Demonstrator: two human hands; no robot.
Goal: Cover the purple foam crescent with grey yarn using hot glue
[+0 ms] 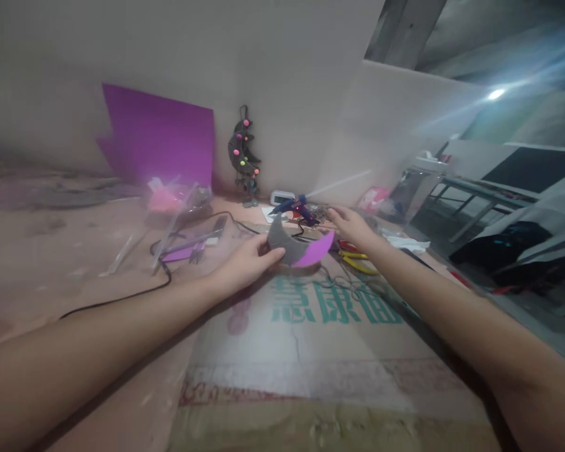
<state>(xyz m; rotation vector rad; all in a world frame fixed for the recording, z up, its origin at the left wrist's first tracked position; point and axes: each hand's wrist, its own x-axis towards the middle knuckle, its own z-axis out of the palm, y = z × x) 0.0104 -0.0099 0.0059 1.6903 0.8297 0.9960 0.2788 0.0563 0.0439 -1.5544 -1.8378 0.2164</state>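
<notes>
1. One view, from your head, shows the bench (85, 251) running up to a pale wall at its far edge, with a printed sheet (287, 351) spread from the near edge toward the middle.
2. Your left grip (245, 263) is clamped on a small crescent (290, 251), thumb across its left end; the piece is held up just beyond the far end of the printed sheet, its tips pointing upward.
3. Your right grip (346, 225) reaches toward the far edge, beside the blue glue gun (295, 206); you cannot tell whether its fingers are apart or closed on something there, as that spot is blurred.
4. By the look of it, your work is partway: grey covering is on the left part of the crescent, reaching past its middle, while the right part is bare purple, which I judge is what remains on this side. The other side is hidden.
5. The crescent looks flat and thin, with fine ribbing across the grey and a smooth purple tip; the blur hides how neat the join is.
6. Toward the far left corner, a purple sheet (162, 138) leans on the wall; right of it, along the far edge, a dark, dotted crescent ornament (234, 143) stands upright against the wall.
</notes>
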